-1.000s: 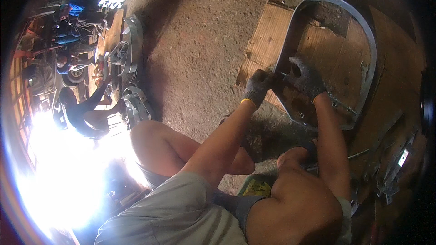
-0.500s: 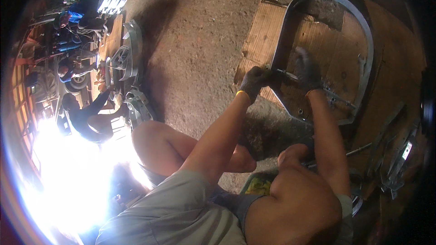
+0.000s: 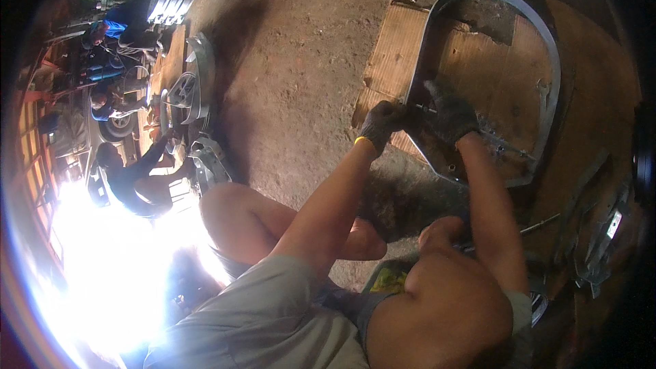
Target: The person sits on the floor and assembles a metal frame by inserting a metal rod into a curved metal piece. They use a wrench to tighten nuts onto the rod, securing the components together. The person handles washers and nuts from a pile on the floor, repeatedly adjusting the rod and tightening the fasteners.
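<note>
A large U-shaped metal band [image 3: 557, 61] lies on cardboard, its rounded end away from me. My left hand [image 3: 384, 121], in a dark knit glove, is closed at the band's left side; what its fingers pinch is hidden. Beside it, inside the band, my right hand [image 3: 452, 116], gloved alike, has one digit stretched out and apart. A small bright metal piece [image 3: 428, 108] shows between the two hands, mostly covered. Right of my right wrist, a thin metal rod [image 3: 509, 147] slants toward the band's right side.
Torn cardboard [image 3: 391, 55] lies beneath the band on the rough floor [image 3: 301, 61]. Metal strips [image 3: 608, 232] are heaped at the right. A green container [image 3: 386, 279] with yellow contents sits between my legs. At left, a person in dark clothes [image 3: 126, 171] works near metal parts [image 3: 208, 157].
My right hand has moved left and slightly nearer me, closer to my left hand. It now covers most of the shiny rod that showed between the hands. My left hand has stayed in place.
</note>
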### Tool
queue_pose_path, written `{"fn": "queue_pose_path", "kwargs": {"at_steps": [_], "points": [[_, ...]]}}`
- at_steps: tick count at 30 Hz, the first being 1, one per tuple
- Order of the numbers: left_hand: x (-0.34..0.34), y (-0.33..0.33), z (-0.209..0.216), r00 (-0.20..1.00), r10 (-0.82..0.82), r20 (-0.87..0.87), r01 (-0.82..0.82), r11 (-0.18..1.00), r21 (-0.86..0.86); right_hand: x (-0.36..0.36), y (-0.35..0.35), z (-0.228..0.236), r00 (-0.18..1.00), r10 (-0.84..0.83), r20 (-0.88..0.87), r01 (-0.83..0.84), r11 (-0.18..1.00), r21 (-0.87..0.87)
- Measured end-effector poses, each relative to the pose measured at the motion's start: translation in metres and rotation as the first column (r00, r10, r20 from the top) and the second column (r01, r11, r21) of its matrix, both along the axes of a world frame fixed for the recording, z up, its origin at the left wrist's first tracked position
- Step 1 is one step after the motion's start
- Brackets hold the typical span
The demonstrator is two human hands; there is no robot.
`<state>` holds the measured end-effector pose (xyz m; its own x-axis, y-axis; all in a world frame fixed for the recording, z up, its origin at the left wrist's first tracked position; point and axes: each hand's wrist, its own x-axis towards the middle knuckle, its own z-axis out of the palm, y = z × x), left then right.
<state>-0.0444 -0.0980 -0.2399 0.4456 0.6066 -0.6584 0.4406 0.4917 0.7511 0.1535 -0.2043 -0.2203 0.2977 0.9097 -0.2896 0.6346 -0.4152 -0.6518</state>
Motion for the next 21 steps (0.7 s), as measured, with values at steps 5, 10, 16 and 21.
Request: {"fn": "queue_pose_path", "kwargs": {"at_steps": [5,10,16,21], "points": [[0.012,-0.008,0.019,0.994,-0.055,0.093,0.055,0.998,-0.004,0.014,-0.009,-0.027,0.979,-0.181,-0.090,0.193,0.971,0.143],[0.003,-0.005,0.007,0.999,0.019,0.027,-0.019,1.000,0.019,-0.001,-0.003,-0.015,0.995,-0.027,0.099,0.005,0.978,0.210],[0.002,-0.007,0.004,0.997,0.059,0.042,-0.058,0.998,-0.019,0.009,-0.004,-0.028,0.993,-0.116,-0.033,0.120,0.971,0.208],[0.007,-0.009,0.003,0.999,-0.034,0.026,0.034,0.999,0.034,0.025,-0.007,-0.058,0.891,-0.389,-0.234,0.437,0.876,0.206]]}}
